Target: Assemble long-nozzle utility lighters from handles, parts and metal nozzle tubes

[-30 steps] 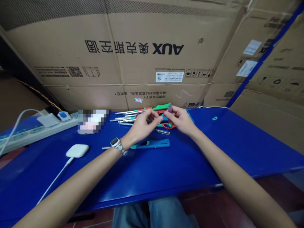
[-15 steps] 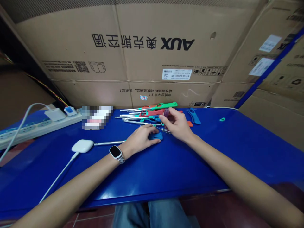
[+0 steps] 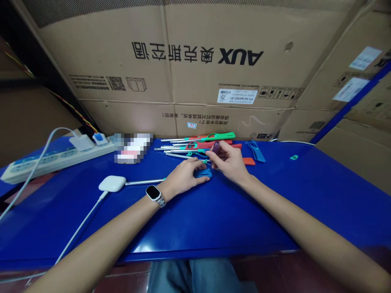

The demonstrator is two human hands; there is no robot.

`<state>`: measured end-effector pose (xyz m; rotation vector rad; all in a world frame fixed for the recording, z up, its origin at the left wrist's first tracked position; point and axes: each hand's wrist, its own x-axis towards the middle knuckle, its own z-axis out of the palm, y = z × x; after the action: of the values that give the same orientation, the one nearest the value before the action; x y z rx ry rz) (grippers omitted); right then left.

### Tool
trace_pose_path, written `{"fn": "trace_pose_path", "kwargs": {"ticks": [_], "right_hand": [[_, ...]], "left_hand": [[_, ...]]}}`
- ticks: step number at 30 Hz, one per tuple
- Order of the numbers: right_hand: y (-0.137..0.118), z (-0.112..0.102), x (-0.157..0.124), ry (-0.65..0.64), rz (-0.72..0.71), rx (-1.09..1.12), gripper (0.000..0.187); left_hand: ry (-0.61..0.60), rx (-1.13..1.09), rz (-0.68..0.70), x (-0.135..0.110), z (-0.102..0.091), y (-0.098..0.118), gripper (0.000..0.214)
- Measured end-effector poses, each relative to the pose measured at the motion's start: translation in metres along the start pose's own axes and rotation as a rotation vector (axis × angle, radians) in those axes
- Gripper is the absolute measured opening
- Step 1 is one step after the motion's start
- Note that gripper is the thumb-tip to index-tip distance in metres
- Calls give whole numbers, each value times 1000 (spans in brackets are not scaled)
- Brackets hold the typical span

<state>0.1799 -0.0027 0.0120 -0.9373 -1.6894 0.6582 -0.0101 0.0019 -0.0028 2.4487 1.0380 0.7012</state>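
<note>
My left hand (image 3: 185, 178), a watch on its wrist, lies closed over the blue handle of a long-nozzle lighter (image 3: 203, 173) on the blue table (image 3: 214, 211); its metal tube (image 3: 143, 182) sticks out to the left. My right hand (image 3: 230, 160) is just to the right, fingers pinched round a small purple piece (image 3: 215, 147) held above the lighter's handle. Behind both hands lies a heap of similar lighters (image 3: 198, 143) with red, green and teal handles.
A white charger puck (image 3: 112, 183) with its cable lies left of my left hand. A power strip (image 3: 58, 158) runs along the far left. Loose blue (image 3: 257, 150), orange (image 3: 249, 161) and teal (image 3: 293, 157) plastic parts lie to the right. Cardboard boxes (image 3: 195, 69) wall the back.
My left hand dropped from a raised pinch onto the blue lighter's handle and has stayed there. My right hand lowered slightly with the purple piece. The view shifted, so the scene sits further right.
</note>
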Motion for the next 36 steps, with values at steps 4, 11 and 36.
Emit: {"fn": "trace_pose_path", "kwargs": {"ticks": [4, 11, 36], "right_hand": [[-1, -1, -2, -15, 1, 2, 32], [-10, 0, 2, 66, 122, 210, 42], [-11, -23, 8, -332, 274, 361, 40]], "left_hand": [[-6, 3, -2, 1, -1, 1, 32], [0, -29, 2, 1, -1, 1, 32], [-4, 9, 7, -2, -1, 0, 28]]}}
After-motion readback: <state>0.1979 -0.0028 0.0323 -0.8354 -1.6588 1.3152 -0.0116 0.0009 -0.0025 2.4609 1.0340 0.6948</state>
